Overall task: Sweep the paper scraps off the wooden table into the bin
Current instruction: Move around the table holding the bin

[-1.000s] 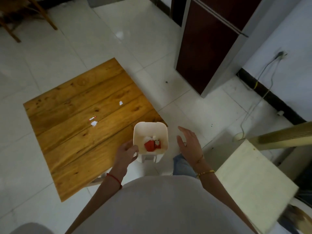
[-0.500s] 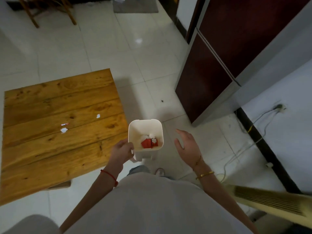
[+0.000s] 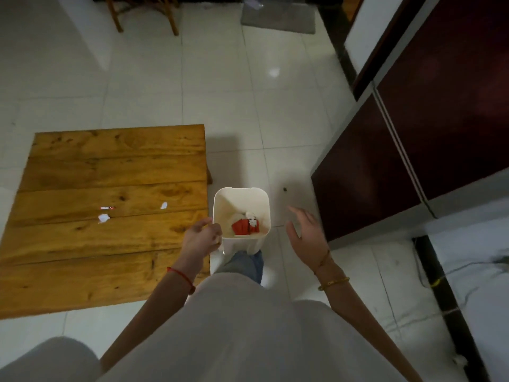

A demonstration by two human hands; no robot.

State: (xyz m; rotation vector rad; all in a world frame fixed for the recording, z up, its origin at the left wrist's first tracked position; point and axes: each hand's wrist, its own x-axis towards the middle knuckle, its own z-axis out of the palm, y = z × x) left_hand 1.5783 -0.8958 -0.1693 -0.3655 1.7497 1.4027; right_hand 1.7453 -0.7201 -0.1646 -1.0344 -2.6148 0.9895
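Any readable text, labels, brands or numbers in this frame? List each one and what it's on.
No text can be read in this frame.
Red-and-white paper scrap on the wooden table: a red-marked strip, too small and blurred to show any letters.
Red paper inside the white bin: crumpled, no print legible.
Dark cabinet and the two plain white scraps: no label or marking visible.

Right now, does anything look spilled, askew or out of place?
Nothing is spilled or damaged. Three paper scraps lie on the wooden table, not yet swept. The left hand holds the bin upright by its rim, beside the table; the right hand hovers open.
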